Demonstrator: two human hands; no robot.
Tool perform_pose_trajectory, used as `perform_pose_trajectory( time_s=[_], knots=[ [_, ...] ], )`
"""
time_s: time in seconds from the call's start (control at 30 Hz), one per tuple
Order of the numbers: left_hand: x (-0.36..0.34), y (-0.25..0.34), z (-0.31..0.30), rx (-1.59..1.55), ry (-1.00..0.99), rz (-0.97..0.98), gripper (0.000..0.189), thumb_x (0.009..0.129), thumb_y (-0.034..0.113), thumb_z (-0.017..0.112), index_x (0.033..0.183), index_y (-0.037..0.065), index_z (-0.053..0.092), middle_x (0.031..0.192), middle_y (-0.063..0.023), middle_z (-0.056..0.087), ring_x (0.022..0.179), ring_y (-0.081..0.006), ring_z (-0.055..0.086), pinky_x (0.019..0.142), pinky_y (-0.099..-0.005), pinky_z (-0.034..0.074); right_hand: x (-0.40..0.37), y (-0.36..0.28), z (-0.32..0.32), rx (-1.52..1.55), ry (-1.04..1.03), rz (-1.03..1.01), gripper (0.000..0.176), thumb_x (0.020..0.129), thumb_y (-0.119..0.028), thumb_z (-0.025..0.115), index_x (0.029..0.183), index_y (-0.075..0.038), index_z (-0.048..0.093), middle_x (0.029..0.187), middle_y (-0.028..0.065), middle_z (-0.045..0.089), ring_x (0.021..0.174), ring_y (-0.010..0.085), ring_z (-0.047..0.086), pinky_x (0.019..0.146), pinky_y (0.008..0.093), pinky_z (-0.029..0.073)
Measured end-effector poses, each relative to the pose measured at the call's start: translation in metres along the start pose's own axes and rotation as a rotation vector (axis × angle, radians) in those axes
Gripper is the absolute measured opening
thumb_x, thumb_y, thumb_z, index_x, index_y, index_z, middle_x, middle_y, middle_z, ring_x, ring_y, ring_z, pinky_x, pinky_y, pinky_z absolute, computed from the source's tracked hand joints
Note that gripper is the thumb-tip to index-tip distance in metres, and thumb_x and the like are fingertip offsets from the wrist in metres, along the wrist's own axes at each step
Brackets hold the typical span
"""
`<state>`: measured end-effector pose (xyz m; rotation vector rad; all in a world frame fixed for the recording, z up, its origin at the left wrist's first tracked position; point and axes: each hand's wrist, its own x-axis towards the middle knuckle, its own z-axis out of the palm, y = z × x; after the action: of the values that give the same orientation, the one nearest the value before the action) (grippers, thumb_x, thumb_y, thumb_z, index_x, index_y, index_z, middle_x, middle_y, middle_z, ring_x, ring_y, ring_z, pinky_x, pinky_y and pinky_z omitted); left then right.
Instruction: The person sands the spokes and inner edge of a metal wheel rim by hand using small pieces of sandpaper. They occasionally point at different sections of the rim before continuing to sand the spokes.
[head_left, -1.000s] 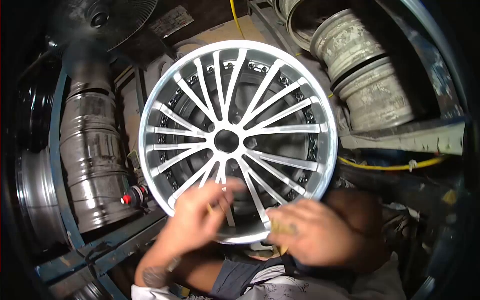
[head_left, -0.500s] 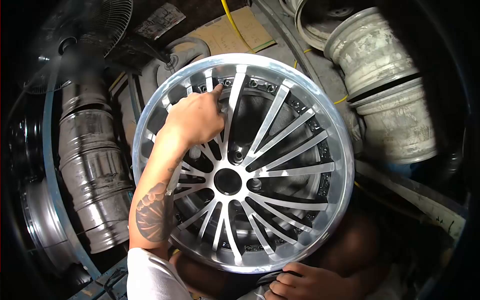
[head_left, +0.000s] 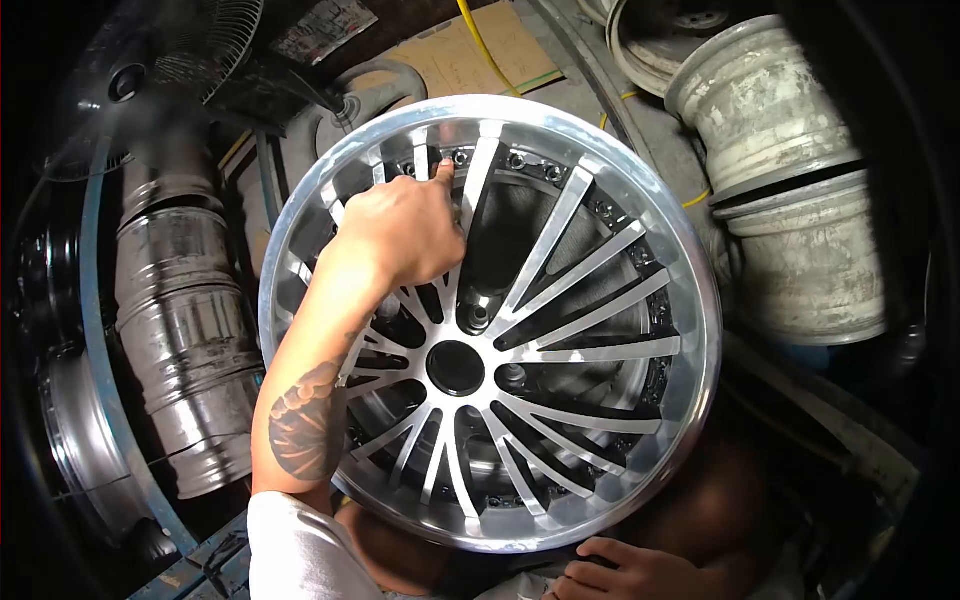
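Note:
A polished silver wheel rim [head_left: 630,350] with many thin spokes lies face up in front of me, tilted slightly. My left hand [head_left: 400,230] reaches over its upper left spokes. The index finger is stretched out, its tip at a small bolt [head_left: 461,159] in the black ring inside the lip, while the other fingers bend under the palm. I see no tool in this hand. Below the rim's lower edge, my right hand [head_left: 630,572] rests near my lap with its fingers curled. What it holds, if anything, is hidden.
Stacked bare metal barrels [head_left: 185,340] stand at the left behind a blue metal bar [head_left: 100,330]. Worn whitish rims [head_left: 770,110] are piled at the right. A fan [head_left: 130,85], a cardboard sheet [head_left: 470,60] and a yellow hose [head_left: 485,45] are at the back.
The wheel rim appears slightly larger and shifted in view. My left hand keeps its finger at the same bolt area. My right hand's index finger has lifted away from its other fingers.

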<state>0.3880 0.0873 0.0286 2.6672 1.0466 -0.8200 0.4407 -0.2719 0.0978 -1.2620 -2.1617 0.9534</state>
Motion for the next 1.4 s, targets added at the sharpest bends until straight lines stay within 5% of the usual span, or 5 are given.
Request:
perform_pose_trajectory(
  time_s=[0.13, 0.27, 0.4, 0.7, 1.4],
  knots=[
    [-0.004, 0.001, 0.001, -0.012, 0.026, 0.021, 0.07, 0.089, 0.024, 0.061, 0.156, 0.006, 0.051, 0.105, -0.0291, 0.075, 0.106, -0.0444, 0.072, 0.098, -0.0516, 0.055, 0.001, 0.003, -0.003, -0.012, -0.081, -0.035, 0.034, 0.085, -0.023, 0.062, 0.109, -0.002, 0.074, 0.086, 0.0056, 0.059, 0.09, 0.0231, 0.058, 0.096, 0.0419, 0.05],
    [-0.02, -0.021, 0.012, -0.208, 0.155, 0.15, 0.064, 0.088, 0.013, 0.059, 0.151, 0.004, 0.057, 0.085, -0.0265, 0.072, 0.083, -0.0363, 0.075, 0.081, -0.0462, 0.057, -0.004, -0.005, 0.015, 0.121, 0.043, 0.051, 0.024, 0.08, -0.018, 0.064, 0.093, 0.001, 0.073, 0.094, 0.0139, 0.07, 0.095, 0.0311, 0.067, 0.104, 0.0539, 0.048],
    [-0.074, -0.044, 0.015, -0.88, 0.155, 0.102, 0.065, 0.082, -0.006, 0.048, 0.145, 0.002, 0.064, 0.063, 0.0087, 0.046, 0.054, -0.0006, 0.037, 0.051, -0.021, 0.029, -0.009, -0.008, 0.031, 0.189, 0.053, 0.136, 0.028, 0.079, -0.022, 0.063, 0.092, 0.002, 0.073, 0.091, 0.0167, 0.068, 0.094, 0.034, 0.065, 0.108, 0.0569, 0.044],
    [-0.088, -0.082, 0.089, -0.94, 0.691, 0.019, 0.016, 0.095, -0.007, 0.058, 0.101, -0.004, 0.072, 0.083, 0.0002, 0.066, 0.067, -0.0024, 0.049, 0.061, -0.0208, 0.036, 0.01, -0.001, 0.024, 0.281, -0.195, 0.25, 0.042, 0.086, -0.023, 0.06, 0.117, 0.004, 0.069, 0.092, 0.017, 0.067, 0.089, 0.0329, 0.065, 0.106, 0.06, 0.044],
    [-0.079, -0.099, 0.102, -0.515, 0.719, 0.265, 0.02, 0.08, -0.007, 0.067, 0.097, -0.002, 0.076, 0.092, -0.0135, 0.079, 0.073, -0.0221, 0.074, 0.07, -0.0291, 0.055, 0.021, 0.022, 0.019, 0.255, -0.259, 0.338, 0.062, 0.089, -0.028, 0.055, 0.139, 0.007, 0.061, 0.12, 0.0187, 0.066, 0.11, 0.0331, 0.06, 0.113, 0.0578, 0.041]
  ],
)
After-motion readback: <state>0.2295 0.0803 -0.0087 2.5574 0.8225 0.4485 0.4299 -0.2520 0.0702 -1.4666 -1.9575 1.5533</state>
